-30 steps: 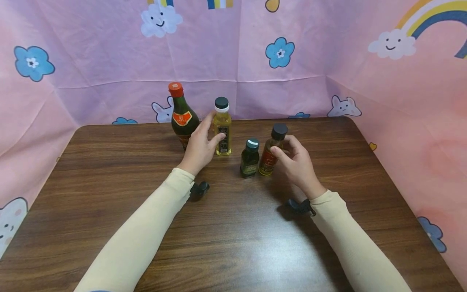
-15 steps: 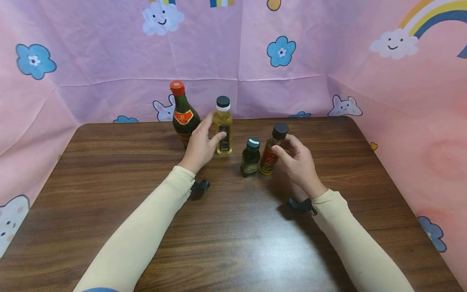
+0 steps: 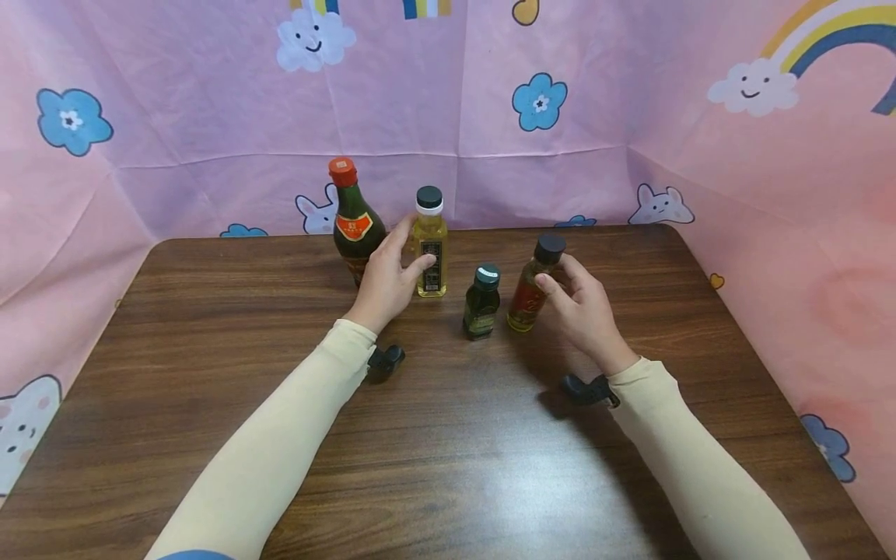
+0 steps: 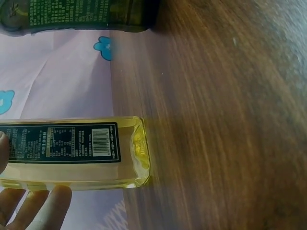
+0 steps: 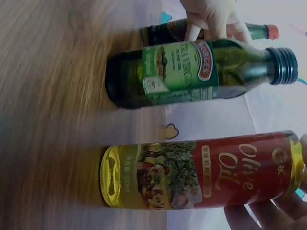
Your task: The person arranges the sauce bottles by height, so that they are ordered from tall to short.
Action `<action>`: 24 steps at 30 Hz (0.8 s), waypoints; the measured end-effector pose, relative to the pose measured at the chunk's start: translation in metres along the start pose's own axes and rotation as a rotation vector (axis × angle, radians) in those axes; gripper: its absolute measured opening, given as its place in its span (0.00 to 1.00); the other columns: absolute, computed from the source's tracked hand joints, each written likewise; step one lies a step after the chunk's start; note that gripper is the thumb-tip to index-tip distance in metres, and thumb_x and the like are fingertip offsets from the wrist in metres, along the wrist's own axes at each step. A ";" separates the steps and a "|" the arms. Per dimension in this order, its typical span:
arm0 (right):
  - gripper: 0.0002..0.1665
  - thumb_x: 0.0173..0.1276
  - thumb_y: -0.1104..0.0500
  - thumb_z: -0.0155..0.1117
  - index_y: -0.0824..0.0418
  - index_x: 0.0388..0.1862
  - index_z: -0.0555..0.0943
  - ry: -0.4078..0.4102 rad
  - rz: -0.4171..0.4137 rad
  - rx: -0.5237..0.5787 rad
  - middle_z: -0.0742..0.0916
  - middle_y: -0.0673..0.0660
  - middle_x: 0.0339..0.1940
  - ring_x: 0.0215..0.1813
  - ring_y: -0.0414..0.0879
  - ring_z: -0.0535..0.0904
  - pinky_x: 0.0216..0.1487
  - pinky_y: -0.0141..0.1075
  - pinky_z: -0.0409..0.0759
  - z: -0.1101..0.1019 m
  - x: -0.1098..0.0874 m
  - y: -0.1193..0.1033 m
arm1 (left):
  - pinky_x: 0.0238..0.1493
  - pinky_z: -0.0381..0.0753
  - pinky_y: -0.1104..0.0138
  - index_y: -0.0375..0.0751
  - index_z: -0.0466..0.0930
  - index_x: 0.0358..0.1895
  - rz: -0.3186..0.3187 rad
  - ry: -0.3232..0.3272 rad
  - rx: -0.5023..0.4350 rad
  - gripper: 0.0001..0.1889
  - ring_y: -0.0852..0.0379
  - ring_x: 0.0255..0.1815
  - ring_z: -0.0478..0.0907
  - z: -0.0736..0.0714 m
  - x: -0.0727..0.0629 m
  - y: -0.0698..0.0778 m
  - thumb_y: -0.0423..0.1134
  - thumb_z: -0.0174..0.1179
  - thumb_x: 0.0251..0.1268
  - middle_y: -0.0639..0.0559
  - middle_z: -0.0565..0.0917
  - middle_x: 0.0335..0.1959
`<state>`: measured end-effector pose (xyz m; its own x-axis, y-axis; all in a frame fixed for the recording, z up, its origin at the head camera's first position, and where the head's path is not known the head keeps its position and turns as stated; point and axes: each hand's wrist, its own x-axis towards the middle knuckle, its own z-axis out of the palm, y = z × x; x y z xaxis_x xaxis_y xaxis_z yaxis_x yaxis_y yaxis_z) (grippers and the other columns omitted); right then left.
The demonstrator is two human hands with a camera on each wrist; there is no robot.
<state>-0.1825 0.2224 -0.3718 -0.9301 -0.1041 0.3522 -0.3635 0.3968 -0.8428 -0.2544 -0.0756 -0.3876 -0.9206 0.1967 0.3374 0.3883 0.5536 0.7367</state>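
Observation:
My left hand [image 3: 385, 280] holds a clear bottle of yellow oil [image 3: 434, 278] with a dark cap, thumb on one side and fingers on the other. It stands upright on the table. My right hand [image 3: 586, 315] grips an olive oil bottle [image 3: 526, 299] with a red label and black cap, its top leaning right. Whether its base touches the table I cannot tell. Between the hands and nearer me stands a small dark green olive oil bottle [image 5: 182, 74] with a green label, untouched. In the right wrist view, fingers [image 5: 244, 215] wrap the red-labelled bottle.
Left of the yellow oil stands a tall dark green bottle [image 3: 358, 233] with a red cap, partly behind my left hand. The brown wooden table [image 3: 210, 327] ends at a patterned pink and purple cloth [image 3: 546, 171] at the back and sides.
My right hand has shifted the red-labelled olive oil bottle slightly right, away from the small green one, and it now tilts more. My left hand keeps its hold in place.

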 end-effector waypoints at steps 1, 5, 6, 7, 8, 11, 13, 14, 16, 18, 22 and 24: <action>0.20 0.79 0.63 0.60 0.69 0.65 0.76 0.002 0.000 -0.006 0.85 0.65 0.58 0.62 0.54 0.82 0.58 0.26 0.77 -0.001 0.000 0.001 | 0.76 0.66 0.50 0.53 0.57 0.83 -0.002 0.000 -0.003 0.38 0.47 0.78 0.64 0.000 0.000 0.000 0.45 0.64 0.75 0.48 0.66 0.79; 0.20 0.80 0.61 0.60 0.68 0.66 0.76 0.011 -0.002 -0.051 0.85 0.64 0.59 0.61 0.54 0.82 0.59 0.30 0.78 -0.008 0.003 0.004 | 0.76 0.66 0.51 0.54 0.57 0.83 -0.003 0.003 -0.007 0.38 0.48 0.78 0.64 0.000 0.000 0.000 0.45 0.64 0.75 0.49 0.67 0.79; 0.20 0.80 0.61 0.60 0.67 0.66 0.76 0.012 -0.003 -0.063 0.85 0.64 0.59 0.61 0.54 0.82 0.59 0.33 0.79 -0.009 0.004 0.004 | 0.76 0.65 0.51 0.55 0.57 0.83 -0.003 0.003 -0.005 0.38 0.48 0.78 0.64 0.000 0.000 0.000 0.45 0.64 0.75 0.49 0.66 0.79; 0.21 0.80 0.60 0.60 0.67 0.66 0.76 0.014 -0.005 -0.074 0.85 0.63 0.59 0.61 0.53 0.83 0.60 0.35 0.80 -0.010 0.005 0.005 | 0.76 0.65 0.51 0.55 0.57 0.83 -0.004 0.003 -0.002 0.38 0.48 0.78 0.64 0.000 0.000 0.000 0.46 0.64 0.75 0.49 0.66 0.79; 0.21 0.80 0.60 0.60 0.67 0.66 0.76 0.016 -0.009 -0.078 0.85 0.64 0.59 0.61 0.55 0.82 0.61 0.38 0.80 -0.011 0.006 0.006 | 0.76 0.65 0.51 0.55 0.57 0.83 -0.004 0.003 0.001 0.38 0.48 0.78 0.64 0.000 -0.001 0.000 0.46 0.64 0.75 0.49 0.66 0.79; 0.21 0.79 0.61 0.61 0.66 0.67 0.77 0.025 -0.023 -0.090 0.85 0.64 0.59 0.63 0.55 0.82 0.64 0.46 0.80 -0.015 0.012 0.007 | 0.77 0.64 0.51 0.55 0.57 0.83 -0.006 0.002 0.010 0.38 0.48 0.78 0.64 -0.001 -0.001 -0.001 0.46 0.64 0.75 0.49 0.66 0.79; 0.21 0.79 0.62 0.61 0.66 0.67 0.76 0.033 -0.032 -0.101 0.85 0.64 0.59 0.64 0.56 0.81 0.66 0.47 0.79 -0.017 0.017 0.007 | 0.77 0.65 0.51 0.55 0.57 0.83 -0.008 0.004 0.012 0.38 0.48 0.77 0.65 -0.002 -0.001 -0.001 0.46 0.64 0.74 0.49 0.67 0.79; 0.21 0.79 0.62 0.61 0.66 0.67 0.76 0.037 -0.035 -0.105 0.85 0.64 0.60 0.64 0.57 0.81 0.66 0.48 0.78 -0.018 0.020 0.007 | 0.76 0.65 0.51 0.55 0.57 0.83 -0.010 0.003 0.010 0.38 0.48 0.77 0.66 -0.002 -0.001 -0.002 0.46 0.64 0.74 0.49 0.67 0.79; 0.22 0.79 0.63 0.61 0.67 0.68 0.76 0.042 -0.040 -0.109 0.85 0.65 0.60 0.65 0.58 0.81 0.67 0.48 0.78 -0.019 0.026 0.006 | 0.76 0.66 0.51 0.56 0.57 0.83 -0.012 0.002 0.003 0.38 0.48 0.77 0.66 -0.003 -0.001 -0.001 0.46 0.64 0.74 0.48 0.68 0.78; 0.22 0.79 0.62 0.60 0.67 0.68 0.75 0.043 -0.037 -0.115 0.84 0.65 0.60 0.66 0.59 0.80 0.68 0.49 0.77 -0.019 0.031 0.005 | 0.76 0.66 0.50 0.56 0.57 0.83 -0.016 0.002 -0.002 0.39 0.48 0.76 0.67 -0.004 -0.002 -0.001 0.45 0.65 0.74 0.48 0.68 0.78; 0.22 0.79 0.62 0.60 0.68 0.68 0.74 0.039 -0.034 -0.097 0.84 0.66 0.61 0.67 0.58 0.80 0.69 0.50 0.76 -0.020 0.041 0.004 | 0.76 0.66 0.50 0.55 0.57 0.83 -0.020 -0.003 -0.013 0.39 0.48 0.76 0.67 -0.004 -0.002 -0.001 0.45 0.65 0.73 0.48 0.68 0.78; 0.22 0.79 0.62 0.60 0.68 0.68 0.74 0.038 -0.034 -0.101 0.84 0.65 0.62 0.67 0.57 0.79 0.69 0.50 0.76 -0.020 0.046 0.004 | 0.75 0.67 0.50 0.55 0.57 0.83 -0.021 -0.006 -0.021 0.39 0.48 0.77 0.66 -0.003 -0.001 0.000 0.45 0.65 0.73 0.49 0.68 0.79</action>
<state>-0.2254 0.2377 -0.3513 -0.9142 -0.0849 0.3964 -0.3856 0.4835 -0.7858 -0.2532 -0.0785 -0.3867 -0.9286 0.1905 0.3184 0.3700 0.5403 0.7557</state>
